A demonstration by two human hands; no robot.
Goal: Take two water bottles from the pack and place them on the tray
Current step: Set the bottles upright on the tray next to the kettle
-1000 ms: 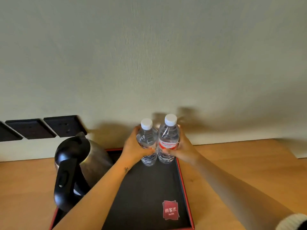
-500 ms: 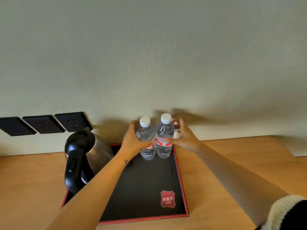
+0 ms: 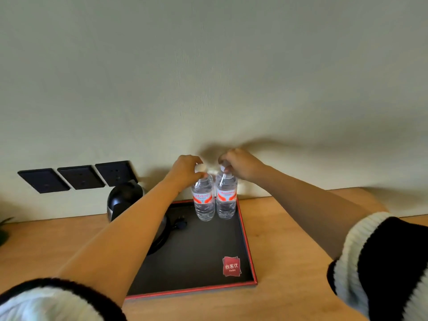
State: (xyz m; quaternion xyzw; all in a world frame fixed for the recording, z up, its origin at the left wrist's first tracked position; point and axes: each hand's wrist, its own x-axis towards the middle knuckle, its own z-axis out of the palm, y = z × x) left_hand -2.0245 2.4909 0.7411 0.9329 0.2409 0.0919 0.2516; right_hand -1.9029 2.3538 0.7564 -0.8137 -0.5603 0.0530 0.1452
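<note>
Under my fingers, the two bottles are clear, glossy plastic with white caps. The tray looks matt black with a red rim, on a smooth wooden bench. My ribbed knit cuffs look soft.

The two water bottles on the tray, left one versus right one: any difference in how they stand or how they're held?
The left bottle stands a little nearer the camera than the right bottle. The left bottle's white cap shows below the left hand; the right bottle's cap is mostly covered by the right hand. Both stand upright, side by side, at the tray's far right corner, with red labels.
</note>
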